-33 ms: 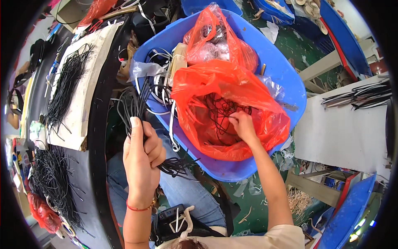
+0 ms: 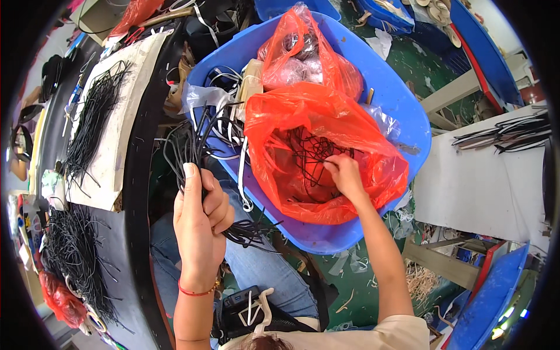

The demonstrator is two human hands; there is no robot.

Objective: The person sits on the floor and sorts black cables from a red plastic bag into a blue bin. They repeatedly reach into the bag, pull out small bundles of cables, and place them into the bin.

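Observation:
My left hand [image 2: 202, 210] is closed around a bundle of thin black cords [image 2: 188, 149], their ends sticking out above and below the fist. Inside an open red plastic bag [image 2: 271, 175], my right hand [image 2: 345, 175] pinches at a loose tangle of black cords [image 2: 309, 154]. Exactly which strands its fingertips grip is hard to see. The bag sits in a large blue plastic tub [image 2: 402, 87] in front of me. Behind it in the same tub lies a tied red bag [image 2: 341, 73] of dark and pale bundles.
At the left, a black-edged worktable [image 2: 137, 151] carries a cardboard sheet [image 2: 125, 116] and piles of black cords [image 2: 73, 256]. White straps [image 2: 224, 125] hang over the tub's left side. A grey-white table [image 2: 461, 192] with black strips [image 2: 507, 134] stands at the right. Scraps litter the green floor [image 2: 350, 297].
The red bag's rim has shifted very slightly. My right hand stays among the cords, and my left hand keeps its hold on the bundle.

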